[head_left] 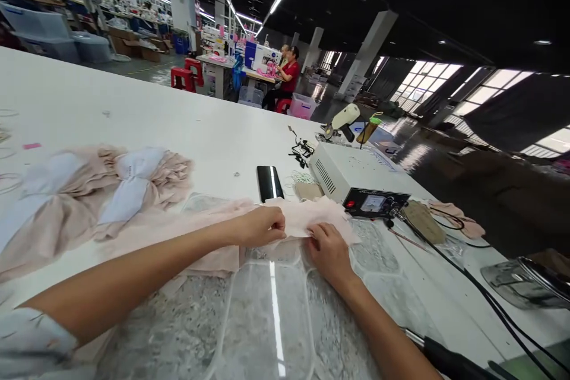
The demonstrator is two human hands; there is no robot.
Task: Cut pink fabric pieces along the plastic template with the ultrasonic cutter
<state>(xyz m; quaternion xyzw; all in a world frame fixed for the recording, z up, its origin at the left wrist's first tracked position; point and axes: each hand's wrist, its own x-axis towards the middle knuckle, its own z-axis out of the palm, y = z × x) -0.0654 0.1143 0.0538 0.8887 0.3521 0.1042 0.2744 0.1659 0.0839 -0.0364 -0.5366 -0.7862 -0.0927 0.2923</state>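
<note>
Pale pink fabric (296, 215) stretches across the grey stone-patterned mat (267, 314) in front of me. My left hand (262, 225) is closed on it, fingers curled down at its near edge. Just to the right, my right hand (328, 249) pinches the same cloth with thumb and bent fingers. More of this fabric runs leftward beneath my left forearm. Two gathered bundles of pink cloth tied with white bands, one of them a bundle (133, 181) nearer the middle, lie to the left. Beyond my hands is a black phone (269, 183).
A white control box (356, 175) with a dial stands at right, its black cables trailing over the table. Behind it rests a cream heat-gun-like tool (342, 120). A glass jar (525, 282) and a black-handled tool (445, 359) are at lower right. A seated person (289, 74) works in the distance.
</note>
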